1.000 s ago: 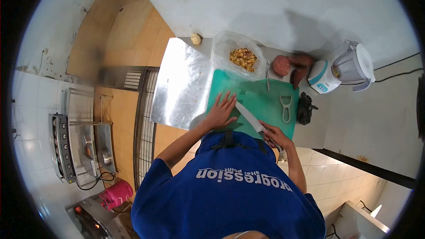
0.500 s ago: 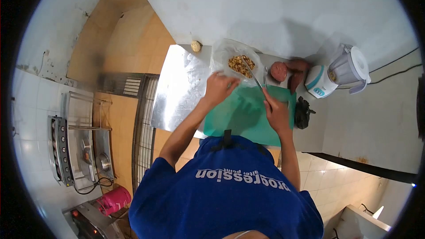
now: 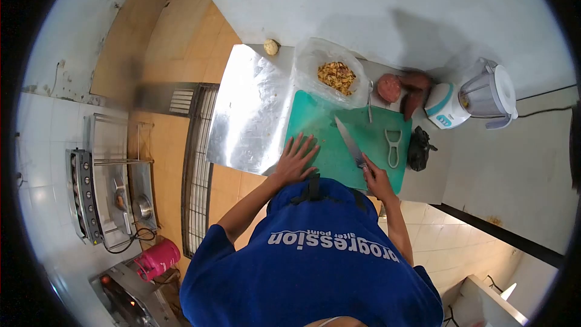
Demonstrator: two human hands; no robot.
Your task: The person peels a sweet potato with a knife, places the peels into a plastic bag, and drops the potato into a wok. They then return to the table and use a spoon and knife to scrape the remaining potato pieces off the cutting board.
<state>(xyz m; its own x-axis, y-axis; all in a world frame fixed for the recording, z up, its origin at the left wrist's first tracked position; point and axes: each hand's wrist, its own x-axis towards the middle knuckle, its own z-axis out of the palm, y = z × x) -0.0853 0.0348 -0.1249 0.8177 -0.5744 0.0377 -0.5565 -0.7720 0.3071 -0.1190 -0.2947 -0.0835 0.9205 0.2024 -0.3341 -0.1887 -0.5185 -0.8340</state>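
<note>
My right hand (image 3: 378, 181) is closed around the handle of a kitchen knife (image 3: 349, 140), its blade angled up and left over the green cutting board (image 3: 327, 168). Fingers spread, my left hand (image 3: 295, 158) lies flat on the board's left edge. A white peeler (image 3: 393, 147) rests on the right part of the board. Beyond the far edge sits a clear plastic bag (image 3: 307, 77) with small chopped yellow-brown pieces (image 3: 337, 78) inside. A metal spoon (image 3: 370, 103) lies beside the bag, partly over the board.
Reddish tubers, likely sweet potatoes (image 3: 389, 88), lie by the wall. To the right stand a white-and-teal blender (image 3: 445, 106) and a black plastic bag (image 3: 419, 149). A pale round piece (image 3: 271, 46) sits at the metal counter's (image 3: 248, 109) far left edge.
Both hands have drawn back from the plastic bag toward my body. The knife has moved from the chopped pieces to over the board. My left hand now lies flat, and the peeler shows.
</note>
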